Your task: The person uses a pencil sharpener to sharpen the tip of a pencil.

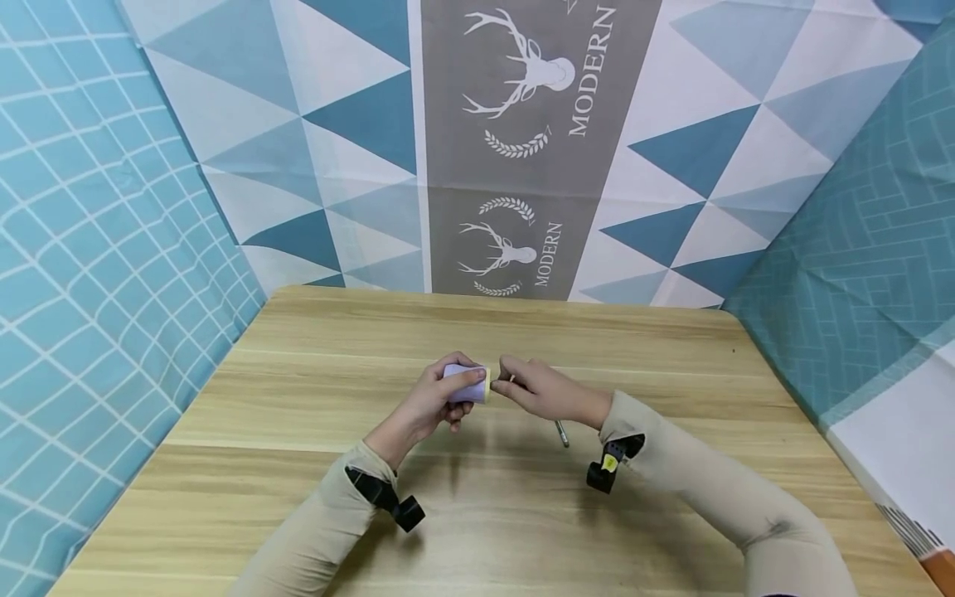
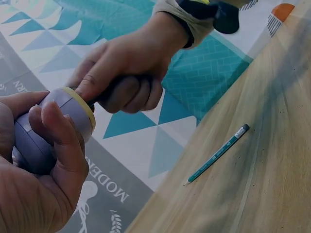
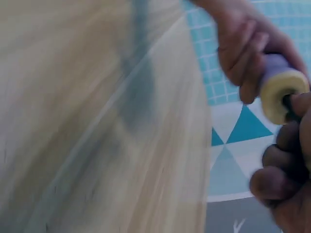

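Observation:
My left hand (image 1: 440,390) grips a lilac pencil sharpener (image 1: 464,384) with a yellow rim, its fingers and thumb wrapped round the body. The yellow end (image 3: 272,97) faces my right hand (image 1: 540,388). Close against that end, the right hand pinches a short dark stick (image 3: 288,108) that enters the round hole at its centre. Most of the stick is hidden by the fingers, and I cannot tell what it is. Both hands are raised over the wooden table. A green pencil (image 2: 217,155) with a white-and-dark end lies on the tabletop, partly behind the right wrist in the head view.
The wood-grain table (image 1: 358,332) spans the space in front of me. Patterned cloth (image 1: 358,124) hangs behind it, with blue grid cloth (image 1: 97,249) on the left and teal cloth (image 1: 880,224) on the right. A black camera (image 1: 409,514) is strapped at the left wrist.

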{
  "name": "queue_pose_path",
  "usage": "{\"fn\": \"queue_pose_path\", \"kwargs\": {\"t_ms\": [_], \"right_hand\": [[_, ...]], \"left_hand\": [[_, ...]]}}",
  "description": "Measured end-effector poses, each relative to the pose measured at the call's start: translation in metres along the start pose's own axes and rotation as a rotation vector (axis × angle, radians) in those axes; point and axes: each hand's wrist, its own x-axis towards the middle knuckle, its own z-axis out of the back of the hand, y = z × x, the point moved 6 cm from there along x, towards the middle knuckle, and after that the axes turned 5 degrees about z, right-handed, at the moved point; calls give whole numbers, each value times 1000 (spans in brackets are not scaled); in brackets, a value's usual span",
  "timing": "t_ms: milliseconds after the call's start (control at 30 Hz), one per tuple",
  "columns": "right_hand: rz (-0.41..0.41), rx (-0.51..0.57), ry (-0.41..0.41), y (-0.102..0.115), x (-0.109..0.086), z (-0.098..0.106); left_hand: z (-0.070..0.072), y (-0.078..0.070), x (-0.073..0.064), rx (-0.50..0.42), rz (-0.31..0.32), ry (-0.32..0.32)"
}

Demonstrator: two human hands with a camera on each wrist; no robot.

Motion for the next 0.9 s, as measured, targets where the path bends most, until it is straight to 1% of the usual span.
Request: {"fn": "queue_pose_path", "kwargs": {"t_ms": [100,200,233,300,333,367,400,433,467,500,533,567,600,700,733,767,800,833,900], "right_hand": [[-257,386,56,-11,-1,-4],[-465,767,100,-20,-6,-12],[-516,846,113,-22,-8,-14],[-584,942,135,-25,-11,-18],[-604,960,141,-26,-13,-19],[-612,956,142,-26,-15,-20],[-605,930,133,-26,-16,-20],[-587,887,113,-25,-16,-19],[-543,814,84,-24,-16,-17],[-473,709,43,-21,-16,-15],[-383,577,1,-17,-14,-12],[-272,410,-41,-11,-13,-9],[-145,214,-83,-4,-13,-7],[230,-431,-239,21,-17,-5],[339,-618,-286,27,-20,-7],[429,-783,-330,33,-22,-10],[499,-914,-367,36,-24,-11],[543,-1018,-393,38,-25,-13],[597,-1161,-428,39,-26,-13]], "left_hand": [[1,0,1,4,-6,-6],[1,3,3,19,-19,-4],[1,4,3,25,-23,0],[0,6,4,36,-27,12],[0,7,5,40,-29,20],[0,8,5,41,-30,25],[0,10,5,39,-28,30],[0,11,5,35,-27,32],[-1,11,5,31,-27,32],[0,12,5,27,-27,31],[0,12,4,24,-27,29],[0,11,4,20,-27,27],[0,11,3,18,-27,27],[-1,8,1,19,-30,35],[-1,7,0,17,-28,39],[-2,6,0,9,-26,42],[-2,5,0,1,-25,44],[-3,4,0,-10,-24,43],[-4,2,0,-36,-23,41]]}}
